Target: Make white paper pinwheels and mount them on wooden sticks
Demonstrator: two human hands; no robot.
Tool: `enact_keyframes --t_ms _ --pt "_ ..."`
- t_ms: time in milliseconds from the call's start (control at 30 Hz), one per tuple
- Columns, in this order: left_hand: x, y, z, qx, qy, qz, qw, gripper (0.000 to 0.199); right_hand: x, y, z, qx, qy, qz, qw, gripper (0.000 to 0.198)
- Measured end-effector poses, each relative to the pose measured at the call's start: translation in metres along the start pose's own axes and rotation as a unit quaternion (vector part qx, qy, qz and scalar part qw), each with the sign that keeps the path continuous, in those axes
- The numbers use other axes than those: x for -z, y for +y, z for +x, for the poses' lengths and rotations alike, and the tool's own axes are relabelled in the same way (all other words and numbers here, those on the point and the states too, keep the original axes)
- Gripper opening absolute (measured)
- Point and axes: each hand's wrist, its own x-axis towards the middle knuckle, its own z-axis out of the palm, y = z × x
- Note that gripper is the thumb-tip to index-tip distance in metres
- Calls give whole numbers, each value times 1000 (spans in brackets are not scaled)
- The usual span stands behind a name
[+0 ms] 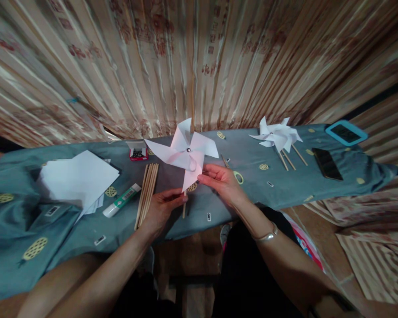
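Note:
A white paper pinwheel (177, 148) with a shiny pin at its centre faces me above the middle of the table. My left hand (164, 205) pinches its thin wooden stick (184, 210) just under the blades. The fingers of my right hand (222, 182) are closed at the edge of the lowest blade, thumb in front. Left of the pinwheel lies a bundle of wooden sticks (148, 190), close to my left hand. Behind it stands a small red box (138, 153), its lid up, with dark small pieces inside. Scissors with a yellow-green handle (238, 177) lie beyond my right hand.
White paper sheets (76, 176) and a green-and-white glue stick (122, 201) lie to the left. At the right are several pinwheels (278, 134) piled together, a dark phone (327, 163) and a blue-framed device (346, 132). A pleated curtain (185, 66) hangs behind the cloth-covered table (252, 194).

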Motion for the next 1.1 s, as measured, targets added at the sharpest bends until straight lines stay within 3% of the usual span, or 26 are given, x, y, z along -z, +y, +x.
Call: enact_keyframes --t_ms 300,433,500,567,767,1100 --pt "0 2 -1 3 -27 5 1000 30 4 -4 -1 -7 -20 -58 998 24" --pt "1 2 -2 7 -16 1 1000 28 29 -16 5 55 111 -75 989 22" --pt "1 2 -2 10 -18 5 1000 26 41 -20 10 107 204 -61 971 27" --pt "0 1 -2 10 -31 11 999 25 48 -21 13 143 254 -56 955 34" --pt "0 -3 -2 12 -54 30 998 24 48 -15 15 105 179 -59 976 41" --pt "4 -2 1 4 -27 25 999 27 35 -12 13 71 164 -39 983 37"
